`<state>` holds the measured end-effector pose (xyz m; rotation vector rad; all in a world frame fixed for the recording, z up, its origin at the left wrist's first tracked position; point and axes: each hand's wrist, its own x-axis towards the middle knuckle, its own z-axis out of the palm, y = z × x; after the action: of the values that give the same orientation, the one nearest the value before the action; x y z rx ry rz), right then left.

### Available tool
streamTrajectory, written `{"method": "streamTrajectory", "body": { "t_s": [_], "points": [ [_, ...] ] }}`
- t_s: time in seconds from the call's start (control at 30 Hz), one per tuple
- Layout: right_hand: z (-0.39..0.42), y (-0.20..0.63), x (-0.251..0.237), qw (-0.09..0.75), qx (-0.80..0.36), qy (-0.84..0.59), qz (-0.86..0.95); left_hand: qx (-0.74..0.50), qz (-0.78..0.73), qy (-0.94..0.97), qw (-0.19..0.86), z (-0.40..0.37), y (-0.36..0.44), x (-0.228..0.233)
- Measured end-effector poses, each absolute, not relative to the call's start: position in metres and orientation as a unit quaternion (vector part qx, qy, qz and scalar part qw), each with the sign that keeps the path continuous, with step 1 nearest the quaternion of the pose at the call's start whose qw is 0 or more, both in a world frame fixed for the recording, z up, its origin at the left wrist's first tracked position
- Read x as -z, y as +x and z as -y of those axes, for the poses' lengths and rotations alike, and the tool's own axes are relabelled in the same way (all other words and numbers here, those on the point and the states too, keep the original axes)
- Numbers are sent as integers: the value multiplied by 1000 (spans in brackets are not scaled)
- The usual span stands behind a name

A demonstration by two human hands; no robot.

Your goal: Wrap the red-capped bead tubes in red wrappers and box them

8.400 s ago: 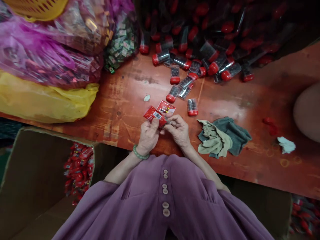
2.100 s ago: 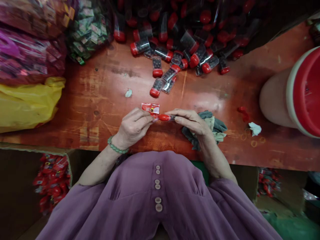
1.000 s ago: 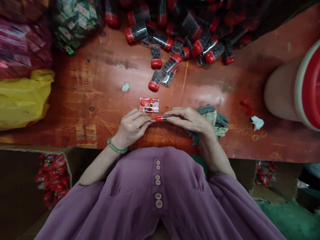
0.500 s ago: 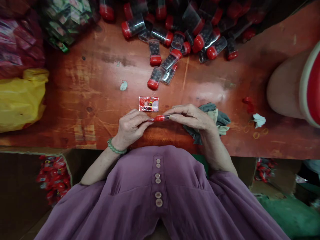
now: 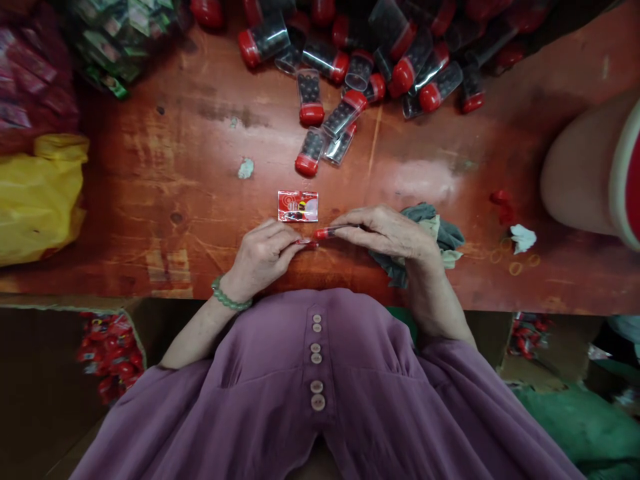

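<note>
My left hand (image 5: pixel 265 257), with a green bead bracelet (image 5: pixel 230 295) on its wrist, pinches a small flat red packet (image 5: pixel 309 243) seen nearly edge-on. Facing it, my right hand (image 5: pixel 385 232) grips a clear tube with a red end (image 5: pixel 324 233); the fingers hide most of its body. A small gap parts the tube's red end from the packet. Just beyond the fingertips, a printed red packet (image 5: pixel 298 207) lies flat on the table. A crumpled grey-green cloth (image 5: pixel 447 233) lies under and beside my right hand.
Several red-capped clear tubes of dark balls (image 5: pixel 343 115) are heaped at the back. A yellow bag (image 5: pixel 40 200) and a bag of green packets (image 5: pixel 125 40) sit left. At right stand a pale bucket (image 5: pixel 575 173), white scrap (image 5: pixel 523 238) and rubber bands (image 5: pixel 515 268). Boxes of red packets (image 5: pixel 113 353) are below.
The tube's red end and the packet, touching or nearly so before, are now apart. My right hand has shifted slightly right with the tube, and less of its red end shows.
</note>
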<state>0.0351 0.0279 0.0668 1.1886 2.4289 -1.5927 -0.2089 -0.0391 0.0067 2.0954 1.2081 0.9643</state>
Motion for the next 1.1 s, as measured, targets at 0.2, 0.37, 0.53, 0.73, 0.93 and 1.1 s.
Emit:
{"method": "streamTrajectory", "body": {
  "t_s": [0.2,0.37,0.53,0.73,0.93,1.1],
  "points": [
    [-26,41,-69,-43,550,408,-727,-364,-492,706,356,43,-210,-9],
    [-24,38,-82,-8,541,380,-750,-386,-498,671,390,44,-210,-11],
    [-27,30,-93,45,479,363,-798,-395,-464,725,321,44,-208,-13],
    [-31,15,-99,117,412,354,-831,-363,-407,810,215,46,-209,-13],
    [-33,8,-110,162,334,368,-852,-364,-399,816,205,46,-213,-8],
    [-34,5,-114,168,341,361,-852,-376,-403,801,232,45,-214,-7]
  ]
}}
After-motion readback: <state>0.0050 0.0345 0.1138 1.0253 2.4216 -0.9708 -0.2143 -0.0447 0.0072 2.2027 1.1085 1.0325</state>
